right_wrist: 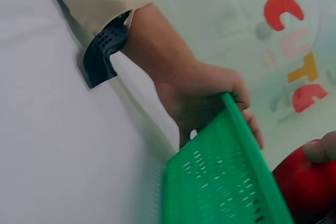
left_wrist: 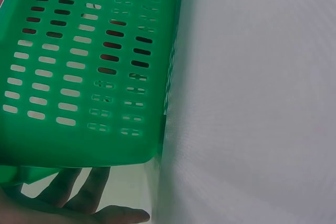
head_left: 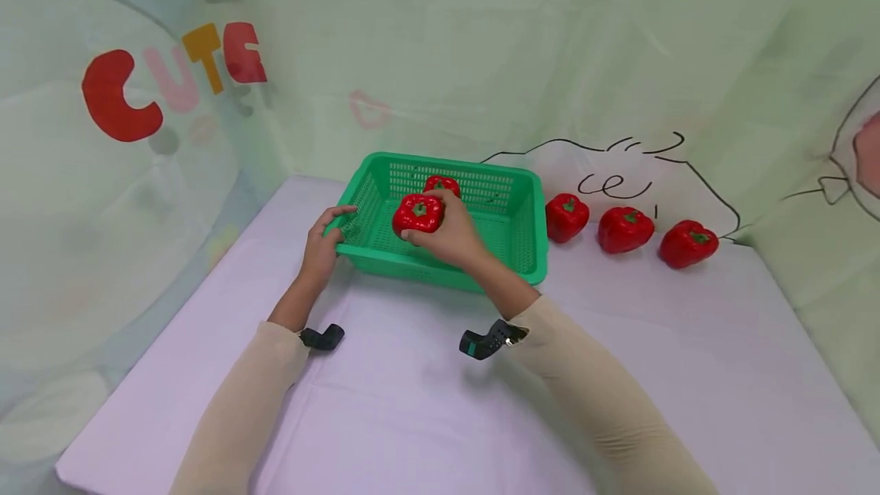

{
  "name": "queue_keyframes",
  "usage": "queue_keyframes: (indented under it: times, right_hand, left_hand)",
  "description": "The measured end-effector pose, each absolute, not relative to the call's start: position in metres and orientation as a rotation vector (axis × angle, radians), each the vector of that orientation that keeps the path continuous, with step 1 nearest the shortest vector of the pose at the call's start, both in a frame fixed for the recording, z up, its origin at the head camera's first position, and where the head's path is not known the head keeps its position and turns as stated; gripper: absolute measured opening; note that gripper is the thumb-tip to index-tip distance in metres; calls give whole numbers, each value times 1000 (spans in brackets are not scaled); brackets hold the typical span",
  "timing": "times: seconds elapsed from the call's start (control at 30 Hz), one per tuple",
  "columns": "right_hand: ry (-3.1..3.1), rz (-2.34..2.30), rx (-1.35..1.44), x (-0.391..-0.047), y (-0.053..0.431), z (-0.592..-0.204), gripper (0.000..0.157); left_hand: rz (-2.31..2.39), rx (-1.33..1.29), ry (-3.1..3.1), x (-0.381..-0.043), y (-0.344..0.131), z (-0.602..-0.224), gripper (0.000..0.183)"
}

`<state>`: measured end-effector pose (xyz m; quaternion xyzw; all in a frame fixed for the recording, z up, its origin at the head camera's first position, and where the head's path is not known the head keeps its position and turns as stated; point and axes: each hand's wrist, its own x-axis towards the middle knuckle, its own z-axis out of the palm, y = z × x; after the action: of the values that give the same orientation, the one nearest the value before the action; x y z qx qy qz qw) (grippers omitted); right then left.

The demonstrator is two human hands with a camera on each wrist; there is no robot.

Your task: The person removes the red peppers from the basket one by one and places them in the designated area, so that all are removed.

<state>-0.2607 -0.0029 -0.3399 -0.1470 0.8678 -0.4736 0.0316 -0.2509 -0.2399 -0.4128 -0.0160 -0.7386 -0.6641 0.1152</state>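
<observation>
A green plastic basket [head_left: 426,273] with slotted walls stands at the back of the table. My left hand [head_left: 319,250] grips its left rim, and in the right wrist view the fingers [right_wrist: 244,95] bend over the edge. Above the basket, my right hand [head_left: 455,235] holds a glossy red bell pepper [head_left: 418,214], green stem facing up. Behind it, partly hidden, another red bell pepper [head_left: 443,185] lies inside the basket near the back wall. The left wrist view shows the slotted basket wall [left_wrist: 79,145] close up, with the left hand [left_wrist: 68,208] below it.
To the right of the basket, three red bell peppers sit in a row: one close to its wall [head_left: 567,217], a middle pepper [head_left: 625,230] and a far pepper [head_left: 688,244]. A pale cloth covers the table [head_left: 399,403]. A printed curtain [head_left: 481,44] hangs behind and at both sides.
</observation>
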Motion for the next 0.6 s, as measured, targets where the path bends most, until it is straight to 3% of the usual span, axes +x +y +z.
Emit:
queue_keyframes:
  times: [0.27,0.6]
  right_hand:
    - [2674,-1659,-413,-233,48,-323,80]
    - [2789,-1757,-198,-223,123,-332,86]
  left_hand:
    - [-1919,-43,-2160,-250,-243,-420,57]
    - [-1923,-19,-2188,-253,-241,-421,57]
